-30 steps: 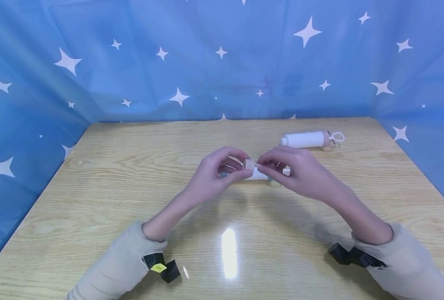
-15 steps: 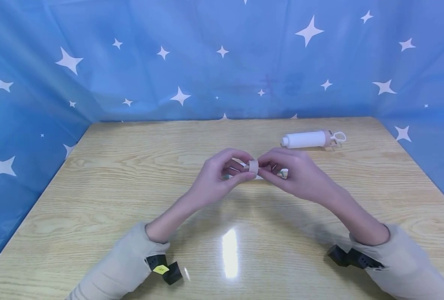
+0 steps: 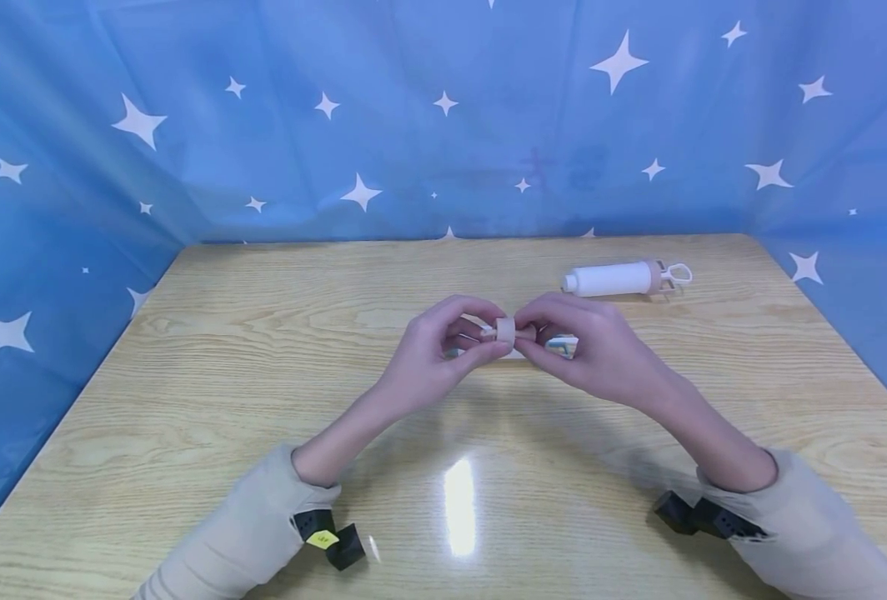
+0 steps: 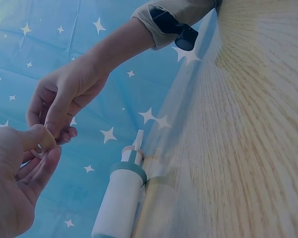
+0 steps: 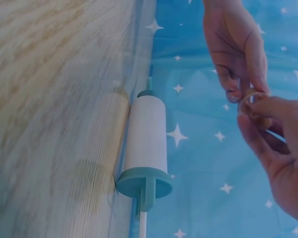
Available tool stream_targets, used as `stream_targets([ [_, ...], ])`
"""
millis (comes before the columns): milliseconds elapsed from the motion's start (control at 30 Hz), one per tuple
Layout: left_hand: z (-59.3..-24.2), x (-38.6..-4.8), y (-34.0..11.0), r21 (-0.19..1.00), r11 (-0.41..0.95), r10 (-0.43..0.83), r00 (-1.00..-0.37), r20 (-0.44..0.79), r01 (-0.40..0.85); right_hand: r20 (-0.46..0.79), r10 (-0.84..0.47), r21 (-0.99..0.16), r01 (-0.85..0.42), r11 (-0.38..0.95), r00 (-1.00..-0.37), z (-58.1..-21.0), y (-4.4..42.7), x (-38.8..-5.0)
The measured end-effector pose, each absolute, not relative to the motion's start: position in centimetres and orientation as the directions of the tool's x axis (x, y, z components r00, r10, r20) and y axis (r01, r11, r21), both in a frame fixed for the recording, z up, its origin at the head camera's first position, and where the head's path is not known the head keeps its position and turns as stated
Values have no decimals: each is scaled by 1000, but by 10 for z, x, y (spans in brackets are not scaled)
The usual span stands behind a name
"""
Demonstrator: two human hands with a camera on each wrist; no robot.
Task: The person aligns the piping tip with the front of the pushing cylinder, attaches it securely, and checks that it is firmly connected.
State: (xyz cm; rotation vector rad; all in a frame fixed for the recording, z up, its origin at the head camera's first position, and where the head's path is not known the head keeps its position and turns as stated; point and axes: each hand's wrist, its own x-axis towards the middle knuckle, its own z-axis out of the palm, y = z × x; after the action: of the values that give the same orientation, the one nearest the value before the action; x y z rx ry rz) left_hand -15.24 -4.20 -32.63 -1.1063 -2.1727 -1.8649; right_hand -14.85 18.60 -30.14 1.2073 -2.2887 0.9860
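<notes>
Thumb and fingers of the left hand (image 3: 436,346) pinch a small pale ring-shaped piece (image 3: 506,331) above the table. From the other side the right hand (image 3: 586,337) pinches a small pinkish part (image 3: 525,333) that lines up with the ring, and a narrow tip shows on the ring's left. Behind and below the hands lies a white cylinder with teal ends, mostly covered in the head view; the right wrist view shows this cylinder (image 5: 146,134) lying on the table, with a teal flange and a thin white rod. In the left wrist view the ring (image 4: 45,141) is partly hidden by fingers.
A second white cylinder (image 3: 610,279) with a pinkish collar and a white loop handle lies at the back right of the wooden table (image 3: 263,333). A blue curtain (image 3: 413,125) with white stars hangs behind the table and along its sides.
The ring has turned and shifted slightly right with the left hand. The small part from the right hand now shows on both sides of the ring.
</notes>
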Motion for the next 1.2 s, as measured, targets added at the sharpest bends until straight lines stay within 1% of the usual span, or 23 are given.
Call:
stream_targets([
  [333,-325,-152,-41,833,-19,457,-736,499,553,607,-541,-447,-812,374,-583,-298,184,-145],
  [567,-323,-150,-41,850,-36,458,-747,481,525,623,-527,-471,-815,337,-578,-298,183,-145],
  [1100,-322,-151,-42,851,-76,451,-743,495,520,621,-545,-518,-817,254,-563,-296,183,-144],
  [1200,-321,-151,-41,851,-79,447,-745,496,519,634,-543,-516,-824,234,-551,-297,183,-144],
])
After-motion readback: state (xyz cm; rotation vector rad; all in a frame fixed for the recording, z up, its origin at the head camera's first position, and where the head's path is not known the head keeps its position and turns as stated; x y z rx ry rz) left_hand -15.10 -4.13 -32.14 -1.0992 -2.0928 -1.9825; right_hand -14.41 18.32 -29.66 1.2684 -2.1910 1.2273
